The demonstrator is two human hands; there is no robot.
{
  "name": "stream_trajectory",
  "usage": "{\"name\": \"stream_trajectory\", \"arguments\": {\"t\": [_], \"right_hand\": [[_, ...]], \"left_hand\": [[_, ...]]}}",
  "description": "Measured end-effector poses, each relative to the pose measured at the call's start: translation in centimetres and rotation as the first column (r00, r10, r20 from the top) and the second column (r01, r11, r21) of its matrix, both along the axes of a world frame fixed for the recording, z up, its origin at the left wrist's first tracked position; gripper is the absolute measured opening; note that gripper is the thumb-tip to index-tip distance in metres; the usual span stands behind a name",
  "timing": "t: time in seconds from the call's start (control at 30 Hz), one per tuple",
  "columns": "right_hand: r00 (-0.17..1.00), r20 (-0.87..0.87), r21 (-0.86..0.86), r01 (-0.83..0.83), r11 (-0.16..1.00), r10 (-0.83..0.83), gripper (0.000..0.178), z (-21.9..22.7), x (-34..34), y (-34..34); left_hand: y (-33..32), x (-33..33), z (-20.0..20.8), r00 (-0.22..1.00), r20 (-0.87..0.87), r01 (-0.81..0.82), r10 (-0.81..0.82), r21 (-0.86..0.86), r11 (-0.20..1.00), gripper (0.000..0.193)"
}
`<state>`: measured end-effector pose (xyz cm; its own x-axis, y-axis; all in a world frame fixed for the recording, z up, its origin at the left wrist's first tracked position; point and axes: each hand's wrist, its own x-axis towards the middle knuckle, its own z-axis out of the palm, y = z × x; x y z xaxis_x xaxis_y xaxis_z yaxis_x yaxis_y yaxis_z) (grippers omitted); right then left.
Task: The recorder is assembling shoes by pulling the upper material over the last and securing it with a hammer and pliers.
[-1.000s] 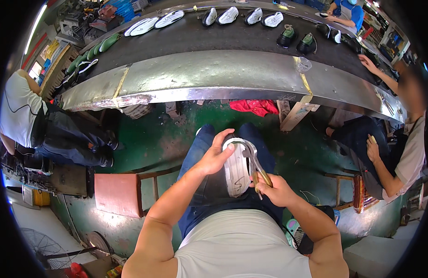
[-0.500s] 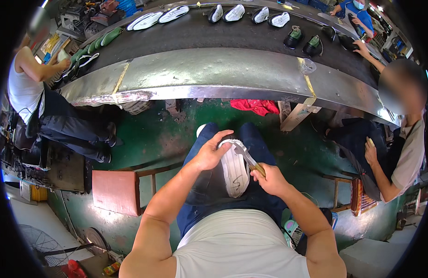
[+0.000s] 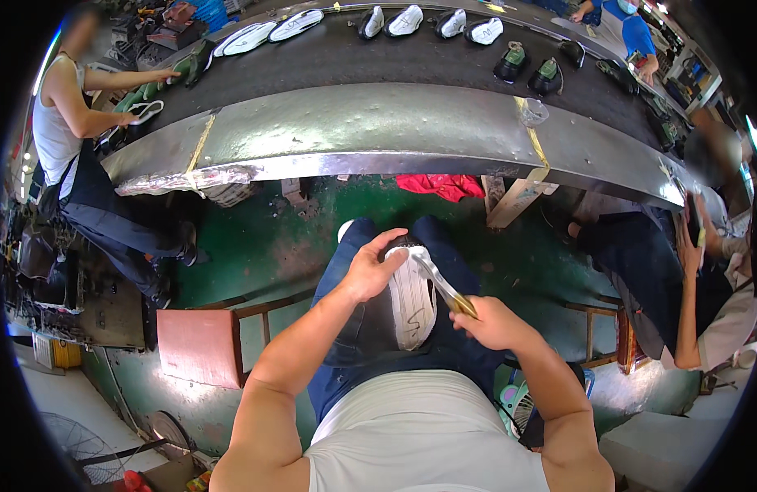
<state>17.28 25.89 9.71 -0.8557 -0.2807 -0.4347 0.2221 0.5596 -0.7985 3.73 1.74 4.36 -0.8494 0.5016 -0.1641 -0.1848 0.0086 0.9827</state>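
A shoe with a black upper and a white underside (image 3: 412, 310) lies sole up on my lap, a dark curved mark drawn near its lower end. My left hand (image 3: 372, 269) is closed around its far end, thumb pressed on the white underside. In my right hand (image 3: 495, 323) is a metal hand tool (image 3: 441, 284) with a curved silver head and a yellowish handle. The tool's head meets the far end of the underside, beside my left thumb. My right fingers wrap the handle. Fine detail at the tool's tip is too small to make out.
Ahead runs a dark conveyor belt (image 3: 329, 61) behind a metal edge (image 3: 313, 131); several shoes (image 3: 404, 21) lie on it. A person stands left (image 3: 63, 94); another sits right (image 3: 706, 238). A pink-topped stool (image 3: 200, 348) is left, a fan (image 3: 518, 403) right.
My right hand and the tool handle have shifted slightly right and down. The left person now reaches to the belt's shoes; the right person's hands have come together off the belt.
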Motion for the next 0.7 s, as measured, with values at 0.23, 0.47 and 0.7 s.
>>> {"name": "stream_trajectory", "arguments": {"t": [0.23, 0.47, 0.7], "right_hand": [[0.938, -0.248, -0.091, 0.226, 0.970, -0.242, 0.032, 1.0, -0.4, -2.2], [0.858, -0.330, -0.014, 0.413, 0.910, -0.394, 0.050, -3.3, -1.2, -1.7], [0.814, 0.140, -0.148, 0.580, 0.801, -0.564, 0.045, -10.4, -2.5, -3.0]], "left_hand": [[0.4, -0.6, 0.4, 0.992, -0.058, 0.110, -0.113, -0.052, 0.993, 0.050], [0.2, -1.7, -0.1, 0.948, -0.015, 0.311, -0.317, -0.150, 0.938, 0.094], [2.3, 3.1, -7.6, 0.979, 0.184, -0.037, 0.085, -0.248, 0.968, 0.071]]}}
